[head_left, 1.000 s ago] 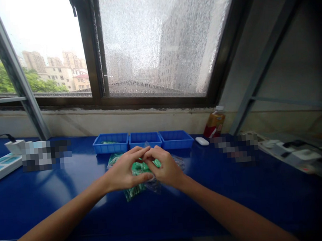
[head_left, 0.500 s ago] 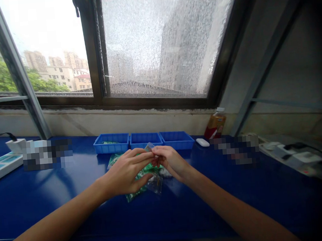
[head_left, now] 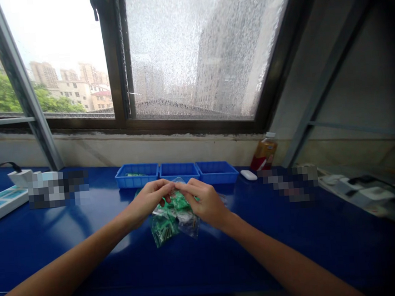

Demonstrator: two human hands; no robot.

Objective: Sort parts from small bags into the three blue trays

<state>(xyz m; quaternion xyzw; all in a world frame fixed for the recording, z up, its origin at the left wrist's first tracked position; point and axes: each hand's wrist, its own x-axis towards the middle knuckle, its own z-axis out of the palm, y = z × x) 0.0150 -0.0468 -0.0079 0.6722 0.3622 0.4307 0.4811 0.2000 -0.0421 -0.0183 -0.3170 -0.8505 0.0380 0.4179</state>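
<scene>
The left hand and right hand meet, fingertips pinched together on a small clear plastic bag, its film showing just above them. Beneath, on the blue bench, lies a heap of bags: a green-tinted zip bag with slender metallic pieces inside, and beside it a transparent bag. Three blue plastic bins stand in a row behind the hands.

Blue table — bags, trays, bottle
</scene>
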